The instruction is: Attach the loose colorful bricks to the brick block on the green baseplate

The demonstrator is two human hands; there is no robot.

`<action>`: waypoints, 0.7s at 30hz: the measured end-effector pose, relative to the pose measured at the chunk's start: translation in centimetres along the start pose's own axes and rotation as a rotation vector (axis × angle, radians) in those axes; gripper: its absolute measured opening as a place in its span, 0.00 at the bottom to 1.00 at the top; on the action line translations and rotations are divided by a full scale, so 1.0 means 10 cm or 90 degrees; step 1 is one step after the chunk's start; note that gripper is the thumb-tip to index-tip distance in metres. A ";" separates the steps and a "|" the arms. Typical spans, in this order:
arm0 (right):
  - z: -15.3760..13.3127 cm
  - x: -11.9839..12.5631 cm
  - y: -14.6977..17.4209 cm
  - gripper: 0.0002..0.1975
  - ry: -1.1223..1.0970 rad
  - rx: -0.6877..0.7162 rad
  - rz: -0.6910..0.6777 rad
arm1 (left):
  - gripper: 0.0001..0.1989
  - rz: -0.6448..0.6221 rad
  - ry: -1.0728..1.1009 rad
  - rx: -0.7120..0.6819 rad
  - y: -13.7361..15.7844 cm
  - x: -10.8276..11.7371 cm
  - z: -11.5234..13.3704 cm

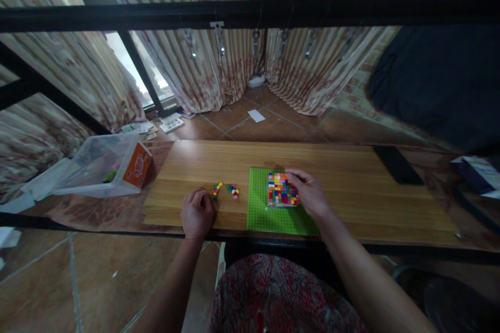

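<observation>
A flat-topped block of small multicoloured toy bricks [282,190] sits on a green studded baseplate [258,213]. At the block's upper right edge is my right hand [310,195], thumb and forefinger drawn close together; whatever is between them is too small to make out. My left hand [198,213] rests on the wooden board with its fingers curled in, hiding anything inside. Just right of it lie two little groups of loose bricks, one group [216,190] beside the fingers and another group [234,190] nearer the baseplate.
A clear plastic box [94,166] with an orange label stands left of the wooden board [351,197]. A dark flat phone-like object [398,165] lies at the right. Beyond the board, a black metal bar [250,14] with hanging clips crosses in front of curtains.
</observation>
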State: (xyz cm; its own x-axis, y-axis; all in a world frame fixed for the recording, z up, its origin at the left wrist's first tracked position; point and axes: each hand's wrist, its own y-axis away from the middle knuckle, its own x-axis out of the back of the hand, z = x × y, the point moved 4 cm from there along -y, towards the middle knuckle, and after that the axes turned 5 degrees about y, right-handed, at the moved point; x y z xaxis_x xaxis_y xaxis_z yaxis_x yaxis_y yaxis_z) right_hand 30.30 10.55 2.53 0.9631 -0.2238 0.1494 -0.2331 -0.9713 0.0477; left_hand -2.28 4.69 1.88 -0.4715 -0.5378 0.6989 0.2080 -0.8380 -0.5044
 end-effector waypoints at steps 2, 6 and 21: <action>0.00 0.00 0.00 0.18 -0.007 -0.009 0.003 | 0.08 -0.003 0.001 0.005 0.00 0.00 0.00; -0.02 0.00 0.00 0.16 -0.015 -0.010 -0.002 | 0.08 -0.005 0.002 0.010 0.01 0.00 0.01; -0.19 0.10 0.05 0.17 -0.026 0.077 0.085 | 0.07 0.002 0.005 -0.003 0.01 -0.01 0.03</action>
State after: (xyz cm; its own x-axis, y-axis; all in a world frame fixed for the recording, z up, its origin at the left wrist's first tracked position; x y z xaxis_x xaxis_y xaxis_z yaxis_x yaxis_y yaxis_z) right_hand 30.94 10.02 4.60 0.9301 -0.3515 0.1065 -0.3431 -0.9350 -0.0894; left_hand -1.97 4.59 1.88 -0.4781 -0.5397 0.6929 0.2061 -0.8358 -0.5088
